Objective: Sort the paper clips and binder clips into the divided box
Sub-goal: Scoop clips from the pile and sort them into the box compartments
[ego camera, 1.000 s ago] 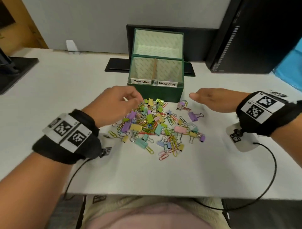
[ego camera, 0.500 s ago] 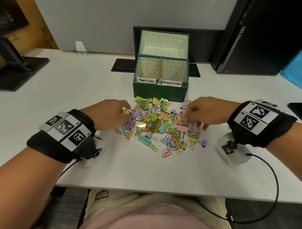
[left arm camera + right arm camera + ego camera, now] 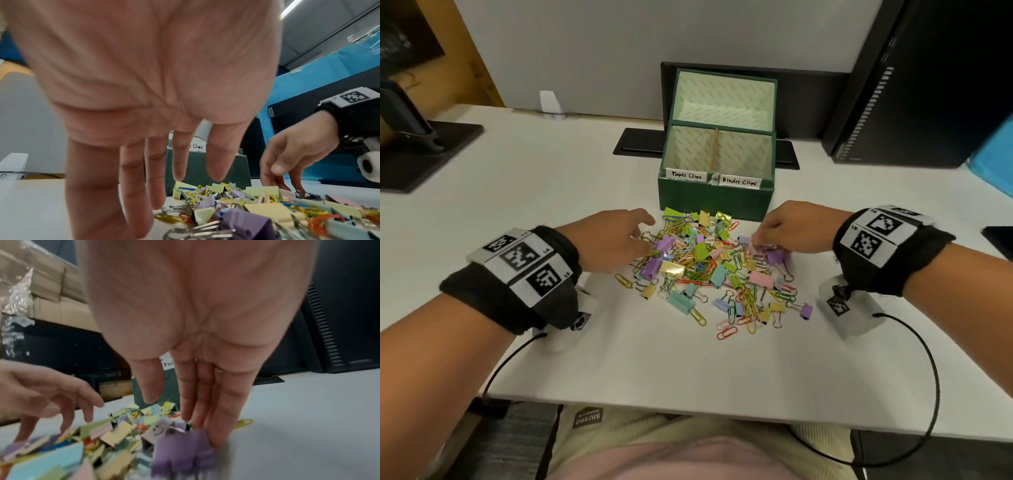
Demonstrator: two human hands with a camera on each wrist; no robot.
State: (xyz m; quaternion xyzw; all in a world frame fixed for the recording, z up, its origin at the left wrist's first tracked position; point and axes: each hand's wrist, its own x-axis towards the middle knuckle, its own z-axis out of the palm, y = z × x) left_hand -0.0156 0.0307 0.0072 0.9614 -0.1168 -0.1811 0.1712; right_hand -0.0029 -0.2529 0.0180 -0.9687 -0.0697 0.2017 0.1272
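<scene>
A mixed pile of coloured paper clips and binder clips (image 3: 709, 270) lies on the white table in front of the green divided box (image 3: 715, 200). The box's left compartment is labelled "Paper Clips", its right one "Binder Clips", and both look empty. My left hand (image 3: 643, 236) reaches into the pile's left edge with straight, spread fingers (image 3: 156, 194) and holds nothing. At the pile's right side, my right hand (image 3: 760, 241) has straight fingers (image 3: 216, 426) touching a purple binder clip (image 3: 183, 449), with the thumb apart.
The box lid (image 3: 724, 97) stands open behind the compartments. A black monitor base (image 3: 424, 150) sits at the far left and a dark computer case (image 3: 928, 85) at the back right. Wrist-camera cables (image 3: 914, 394) trail over the table's front edge.
Both hands dropped onto the pile. The right hand moved left from hovering beside the pile to touching clips on its right side. The left hand slid back to the left edge.
</scene>
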